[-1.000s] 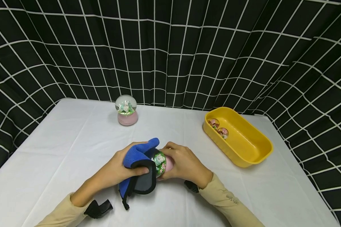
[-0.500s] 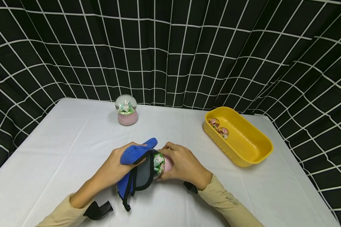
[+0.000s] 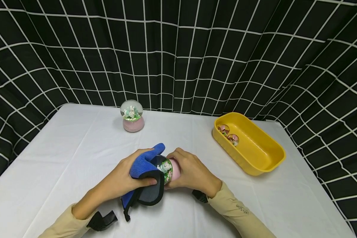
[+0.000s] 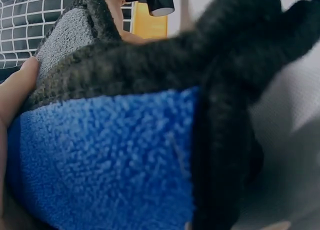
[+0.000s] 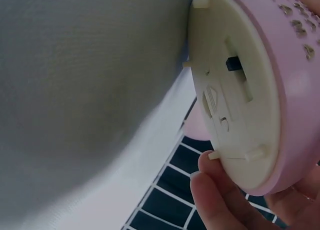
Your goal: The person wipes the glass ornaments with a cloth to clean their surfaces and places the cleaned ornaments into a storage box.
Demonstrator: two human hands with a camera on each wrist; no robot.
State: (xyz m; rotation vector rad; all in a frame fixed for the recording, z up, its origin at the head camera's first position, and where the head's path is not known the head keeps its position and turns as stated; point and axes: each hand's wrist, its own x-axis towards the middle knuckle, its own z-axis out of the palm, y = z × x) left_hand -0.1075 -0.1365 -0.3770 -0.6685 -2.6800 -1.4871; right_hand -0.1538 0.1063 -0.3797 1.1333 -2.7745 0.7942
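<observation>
In the head view my right hand (image 3: 193, 170) grips the pink base of a snow globe (image 3: 167, 168) that lies tipped sideways, its glass dome toward the left. My left hand (image 3: 126, 177) holds a blue and grey cleaning cloth (image 3: 142, 165) with black edging against the dome, thumb on the grey side. The cloth covers part of the glass. Close up in the left wrist view, the cloth's blue pile (image 4: 110, 155) fills most of the frame. The right wrist view shows the globe's cream underside (image 5: 235, 100) with a dark switch and small feet, fingers curled round the base.
Another snow globe (image 3: 132, 115) with a pink base stands upright at the back left of the white-covered table (image 3: 86, 145). At the right is a yellow tub (image 3: 261, 152), with two snow globes (image 3: 228, 135) at its left end. A black grid-patterned curtain (image 3: 178, 59) hangs behind.
My left hand turns the cloth back and forth over the dome; its thumb, hidden half a second ago, shows again on the grey side. The right hand holds the base nearly still.
</observation>
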